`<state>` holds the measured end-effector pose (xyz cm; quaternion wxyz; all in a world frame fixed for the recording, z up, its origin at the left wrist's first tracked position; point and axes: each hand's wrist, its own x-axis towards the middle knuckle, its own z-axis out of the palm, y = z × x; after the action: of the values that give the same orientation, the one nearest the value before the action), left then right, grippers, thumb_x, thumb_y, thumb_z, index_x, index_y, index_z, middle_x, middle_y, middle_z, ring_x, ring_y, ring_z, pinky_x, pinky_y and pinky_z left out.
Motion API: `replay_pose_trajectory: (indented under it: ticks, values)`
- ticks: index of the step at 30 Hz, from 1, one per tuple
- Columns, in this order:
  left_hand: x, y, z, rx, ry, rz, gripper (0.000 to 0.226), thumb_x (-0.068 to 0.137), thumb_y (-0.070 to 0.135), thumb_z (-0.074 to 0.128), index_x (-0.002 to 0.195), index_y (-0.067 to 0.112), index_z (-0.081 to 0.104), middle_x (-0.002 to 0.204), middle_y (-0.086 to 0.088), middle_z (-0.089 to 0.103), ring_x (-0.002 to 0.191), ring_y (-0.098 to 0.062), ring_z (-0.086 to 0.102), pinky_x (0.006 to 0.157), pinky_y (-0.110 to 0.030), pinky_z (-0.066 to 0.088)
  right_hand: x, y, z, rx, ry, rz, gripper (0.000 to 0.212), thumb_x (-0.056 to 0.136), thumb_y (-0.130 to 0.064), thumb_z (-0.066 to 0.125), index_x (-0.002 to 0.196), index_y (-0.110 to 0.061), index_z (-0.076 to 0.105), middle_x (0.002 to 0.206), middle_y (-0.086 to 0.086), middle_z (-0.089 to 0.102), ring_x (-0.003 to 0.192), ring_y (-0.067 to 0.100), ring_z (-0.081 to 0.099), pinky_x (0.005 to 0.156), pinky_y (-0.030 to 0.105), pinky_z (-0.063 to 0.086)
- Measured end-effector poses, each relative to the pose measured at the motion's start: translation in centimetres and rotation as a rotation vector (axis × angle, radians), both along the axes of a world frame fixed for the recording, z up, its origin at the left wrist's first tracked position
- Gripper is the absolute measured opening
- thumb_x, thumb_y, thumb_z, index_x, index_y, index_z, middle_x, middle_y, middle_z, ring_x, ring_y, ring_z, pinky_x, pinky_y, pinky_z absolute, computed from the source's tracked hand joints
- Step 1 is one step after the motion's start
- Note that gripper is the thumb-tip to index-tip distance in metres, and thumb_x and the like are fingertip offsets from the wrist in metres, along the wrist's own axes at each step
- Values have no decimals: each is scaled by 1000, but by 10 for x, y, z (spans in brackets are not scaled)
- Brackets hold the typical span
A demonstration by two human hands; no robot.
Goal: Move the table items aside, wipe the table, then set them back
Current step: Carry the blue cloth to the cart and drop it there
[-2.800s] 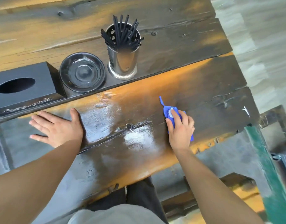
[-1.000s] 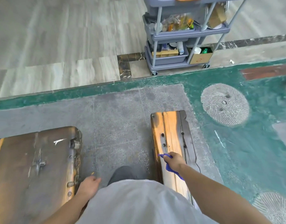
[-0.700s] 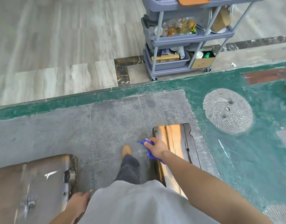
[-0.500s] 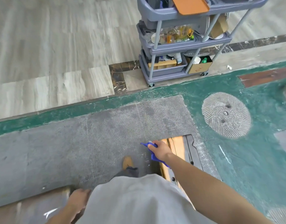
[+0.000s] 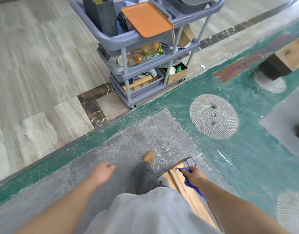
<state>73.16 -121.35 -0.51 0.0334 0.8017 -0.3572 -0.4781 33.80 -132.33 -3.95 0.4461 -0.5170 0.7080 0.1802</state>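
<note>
My right hand point(image 5: 193, 175) is closed around a blue cloth point(image 5: 189, 182), which trails back under my wrist above the end of a wooden bench point(image 5: 187, 191). My left hand point(image 5: 102, 172) hangs in the air over the grey floor, its fingers curled in with nothing in them. The table and its items are out of the frame. One foot in a tan shoe point(image 5: 148, 157) is stepped forward between my hands.
A grey three-shelf cart point(image 5: 136, 39) stands ahead, with an orange tray point(image 5: 146, 18) on top and bottles and boxes on its shelves. A round ribbed floor plate point(image 5: 213, 116) lies at right. Another wooden bench end point(image 5: 287, 59) sits far right.
I have turned away from the table and walked toward the cart, which is now much closer. The table has left the view. My left hand has come off it and swung forward.
</note>
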Motion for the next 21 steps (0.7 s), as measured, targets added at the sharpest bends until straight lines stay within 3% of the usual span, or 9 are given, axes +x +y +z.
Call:
replay_pose_trajectory:
  ticks: [5, 9, 13, 17, 21]
  values:
    - [4, -118, 7, -28, 4, -86, 36, 102, 22, 51, 68, 19, 43, 66, -1, 47, 63, -20, 43, 59, -35, 24, -15, -61, -27, 66, 74, -88, 21, 101, -39, 58, 96, -20, 63, 98, 8, 66, 108, 33, 69, 81, 30, 45]
    - [14, -184, 11, -23, -1, -93, 29, 103, 25, 52, 75, 16, 50, 75, -6, 52, 69, -21, 47, 65, -34, 31, 11, -125, -4, 67, 38, -86, 21, 105, -39, 53, 101, -20, 59, 106, 9, 67, 100, 29, 64, 79, 27, 41]
    - [39, -229, 9, -22, -47, -76, 30, 103, 30, 53, 78, 14, 57, 78, -3, 61, 69, -19, 54, 67, -33, 38, 48, -198, 9, 15, -37, -65, 27, 104, -46, 53, 97, -20, 61, 98, 6, 69, 100, 28, 68, 80, 30, 45]
    - [71, -256, -7, 38, -128, -76, 41, 103, 32, 52, 64, 20, 46, 63, 2, 50, 60, -16, 47, 57, -32, 31, 100, -267, 31, -40, -157, -18, 25, 104, -43, 53, 98, -19, 59, 96, 6, 65, 90, 26, 61, 77, 30, 42]
    - [103, -278, -27, 129, -164, -17, 44, 103, 31, 54, 63, 16, 43, 61, -2, 46, 58, -20, 44, 58, -35, 27, 150, -334, 42, -83, -274, 14, 27, 105, -42, 54, 98, -16, 60, 90, 6, 64, 87, 28, 61, 77, 34, 43]
